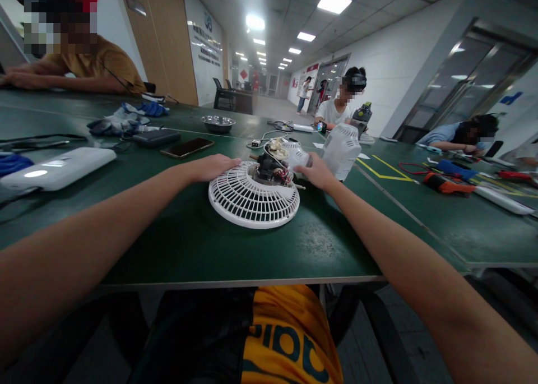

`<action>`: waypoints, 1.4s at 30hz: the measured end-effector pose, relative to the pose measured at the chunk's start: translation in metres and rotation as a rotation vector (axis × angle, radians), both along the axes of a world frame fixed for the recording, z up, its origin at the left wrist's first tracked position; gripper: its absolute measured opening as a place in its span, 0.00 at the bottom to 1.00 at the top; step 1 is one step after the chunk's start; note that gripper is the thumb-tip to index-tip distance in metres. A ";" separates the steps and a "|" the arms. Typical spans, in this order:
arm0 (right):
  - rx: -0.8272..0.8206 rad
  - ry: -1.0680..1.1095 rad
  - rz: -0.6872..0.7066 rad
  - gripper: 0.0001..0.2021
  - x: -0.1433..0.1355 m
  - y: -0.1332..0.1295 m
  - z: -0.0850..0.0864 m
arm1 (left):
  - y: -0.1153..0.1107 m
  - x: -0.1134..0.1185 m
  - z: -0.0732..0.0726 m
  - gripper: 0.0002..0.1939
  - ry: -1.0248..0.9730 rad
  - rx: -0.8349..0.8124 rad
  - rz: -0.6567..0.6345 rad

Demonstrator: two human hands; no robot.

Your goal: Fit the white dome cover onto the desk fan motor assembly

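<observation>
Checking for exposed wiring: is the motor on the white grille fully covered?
No, the motor and its wires show bare above the grille, between the left hand and the right hand.

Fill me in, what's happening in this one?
A person seated at a green table has both hands at a partly open fan. The left hand rests at the edge of its white grille, which lies on the table. The right hand is at the other side, close to the exposed motor; its exact grip is unclear. A white housing stands just beyond that hand.
</observation>
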State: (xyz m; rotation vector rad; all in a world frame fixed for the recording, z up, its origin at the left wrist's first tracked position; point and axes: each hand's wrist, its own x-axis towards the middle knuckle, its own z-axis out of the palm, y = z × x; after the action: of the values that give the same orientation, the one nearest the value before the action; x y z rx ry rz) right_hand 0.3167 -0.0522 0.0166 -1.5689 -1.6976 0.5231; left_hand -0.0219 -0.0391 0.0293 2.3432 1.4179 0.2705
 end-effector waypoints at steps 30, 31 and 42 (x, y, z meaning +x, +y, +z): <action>-0.113 0.365 0.220 0.31 -0.015 -0.008 -0.007 | 0.003 -0.002 -0.005 0.39 0.023 0.055 -0.012; -0.088 0.304 0.219 0.32 -0.013 -0.007 -0.007 | 0.003 -0.002 -0.005 0.39 0.016 0.042 -0.008; 0.089 -0.195 0.024 0.36 -0.004 -0.008 -0.001 | 0.002 -0.002 -0.004 0.40 -0.016 0.006 -0.025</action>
State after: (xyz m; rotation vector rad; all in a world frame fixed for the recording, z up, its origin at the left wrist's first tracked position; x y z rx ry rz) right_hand 0.3127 -0.0603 0.0161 -1.5798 -1.8604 0.3098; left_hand -0.0244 -0.0374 0.0255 2.3567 1.3809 0.2868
